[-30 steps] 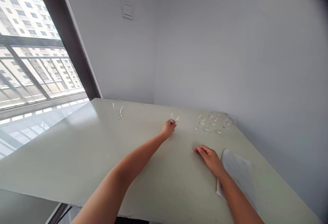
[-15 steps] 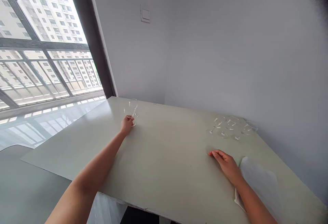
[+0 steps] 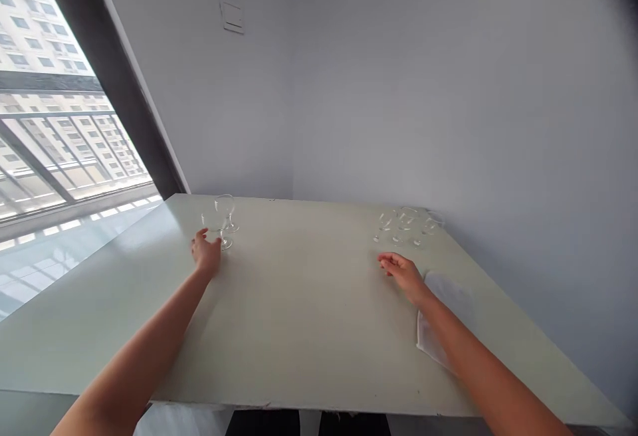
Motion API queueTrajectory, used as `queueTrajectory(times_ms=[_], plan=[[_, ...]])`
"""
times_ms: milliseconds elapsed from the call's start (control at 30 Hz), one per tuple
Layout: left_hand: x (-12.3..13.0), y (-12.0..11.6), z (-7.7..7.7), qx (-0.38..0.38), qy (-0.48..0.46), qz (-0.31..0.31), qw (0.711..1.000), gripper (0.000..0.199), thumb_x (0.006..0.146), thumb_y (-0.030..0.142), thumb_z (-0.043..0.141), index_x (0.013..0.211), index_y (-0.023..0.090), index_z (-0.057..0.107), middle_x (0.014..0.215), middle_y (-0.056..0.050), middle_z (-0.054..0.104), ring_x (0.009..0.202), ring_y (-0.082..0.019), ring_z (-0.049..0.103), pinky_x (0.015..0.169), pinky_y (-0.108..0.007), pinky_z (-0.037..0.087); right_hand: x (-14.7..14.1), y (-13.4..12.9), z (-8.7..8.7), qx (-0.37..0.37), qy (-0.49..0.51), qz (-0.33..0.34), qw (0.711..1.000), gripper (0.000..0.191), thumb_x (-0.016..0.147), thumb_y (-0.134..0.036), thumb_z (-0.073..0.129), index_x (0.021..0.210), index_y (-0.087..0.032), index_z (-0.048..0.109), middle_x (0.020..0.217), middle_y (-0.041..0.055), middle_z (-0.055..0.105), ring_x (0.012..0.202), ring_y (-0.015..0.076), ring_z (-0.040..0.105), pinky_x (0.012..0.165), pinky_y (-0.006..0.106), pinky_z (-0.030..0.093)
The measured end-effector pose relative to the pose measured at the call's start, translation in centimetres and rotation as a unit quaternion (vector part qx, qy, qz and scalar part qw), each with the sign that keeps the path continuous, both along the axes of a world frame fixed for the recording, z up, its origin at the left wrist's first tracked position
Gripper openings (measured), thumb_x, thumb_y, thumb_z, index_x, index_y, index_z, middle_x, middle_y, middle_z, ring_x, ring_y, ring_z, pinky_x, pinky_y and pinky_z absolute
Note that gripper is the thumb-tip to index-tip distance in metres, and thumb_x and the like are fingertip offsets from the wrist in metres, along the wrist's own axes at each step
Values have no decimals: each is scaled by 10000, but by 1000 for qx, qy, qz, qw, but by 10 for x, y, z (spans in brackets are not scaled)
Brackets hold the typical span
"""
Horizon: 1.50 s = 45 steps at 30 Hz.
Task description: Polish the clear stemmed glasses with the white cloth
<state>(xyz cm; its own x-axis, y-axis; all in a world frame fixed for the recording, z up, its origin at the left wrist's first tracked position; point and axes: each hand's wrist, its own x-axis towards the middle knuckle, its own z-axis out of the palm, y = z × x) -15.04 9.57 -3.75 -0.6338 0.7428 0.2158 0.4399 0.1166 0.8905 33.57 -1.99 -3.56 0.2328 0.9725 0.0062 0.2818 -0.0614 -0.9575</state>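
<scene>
- The left hand [image 3: 205, 252] is holding its fingers apart beside the nearer goblet [image 3: 226, 243]; the view is not showing clearly whether they are touching.
- This clear, smooth, round-footed goblet is standing near the table's [image 3: 299, 303] rear left corner, the hand partly obscuring it.
- The farther goblet [image 3: 224, 207] is standing just behind.
- The right hand [image 3: 401, 271] is keeping its fingers together, empty.
- Three clear stemmed glasses [image 3: 407, 218] are standing near the rear right corner.
- A flat, pale sheet [image 3: 453, 293] is lying toward the right edge, the right forearm [image 3: 478, 349] partly hiding it.
</scene>
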Motion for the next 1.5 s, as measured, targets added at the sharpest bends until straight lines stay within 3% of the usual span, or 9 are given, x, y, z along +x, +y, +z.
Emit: queueTrajectory(times_ms=[167, 433, 600, 800, 900, 1033, 1133, 1333, 1500], plan=[[16, -24, -2, 40, -41, 72, 996, 428, 632, 164, 548, 1049, 217, 469, 1003, -41, 445, 774, -126, 476, 755, -310, 418, 2, 49, 1, 28, 93, -162, 982, 347, 620, -231, 589, 960, -165, 567, 1093, 102, 567, 712, 135, 596, 594, 253, 481], [84, -71, -2, 5, -210, -140, 968, 283, 583, 255, 545, 861, 206, 548, 845, 1, 508, 644, -90, 472, 561, -213, 393, -25, 99, -5, 5, 128, -192, 973, 135, 643, -142, 559, 770, -163, 519, 735, 14, 587, 474, 53, 518, 404, 157, 424], [139, -91, 14, -58, -121, -345, 929, 233, 624, 288, 536, 824, 193, 606, 830, -21, 589, 681, -118, 502, 614, -237, 398, -97, 72, -1, 0, 134, -59, 989, 54, 660, -143, 555, 712, -148, 543, 726, 31, 620, 484, 76, 552, 367, 159, 401], [173, -106, 25, -82, -51, -382, 919, 331, 658, 378, 560, 926, 196, 629, 648, 0, 592, 586, -120, 475, 561, -236, 368, -177, 17, 14, 14, 73, 176, 982, 427, 706, -160, 530, 1131, -199, 522, 716, 0, 657, 501, 110, 585, 339, 170, 385], [167, -115, 22, -78, -77, -393, 913, 309, 696, 384, 529, 906, 181, 629, 519, 19, 547, 545, -124, 483, 545, -238, 366, -192, 4, 21, 0, 20, 250, 968, 529, 736, -134, 470, 1256, -216, 418, 711, -9, 658, 501, 97, 579, 358, 166, 395], [142, -114, 16, -41, -132, -420, 897, 317, 706, 391, 539, 905, 159, 624, 607, -21, 622, 571, -133, 539, 596, -261, 408, -199, -2, 31, -4, 40, 303, 952, 532, 741, -175, 504, 1263, -220, 415, 985, 51, 645, 657, 118, 624, 476, 209, 486], [104, -98, 12, -30, -140, -332, 932, 361, 652, 439, 590, 877, 159, 616, 787, -60, 672, 631, -140, 566, 611, -261, 424, -190, -4, 42, 36, 24, 283, 958, 385, 730, -203, 513, 1114, -206, 546, 1099, 71, 602, 716, 127, 624, 575, 254, 512], [14, -73, 6, -37, -99, -174, 979, 348, 643, 448, 570, 833, 159, 604, 790, -53, 672, 576, -118, 518, 625, -266, 409, -117, -2, 39, 42, -32, 187, 981, 207, 742, -288, 484, 842, -163, 615, 852, 57, 660, 607, 120, 594, 557, 254, 487], [-14, -67, 3, -51, -69, -133, 987, 370, 653, 445, 550, 883, 158, 594, 801, -50, 674, 584, -126, 519, 620, -270, 398, -53, 2, 17, 29, -55, 122, 991, 218, 725, -323, 519, 825, -159, 623, 814, 62, 667, 580, 120, 582, 528, 246, 466]])
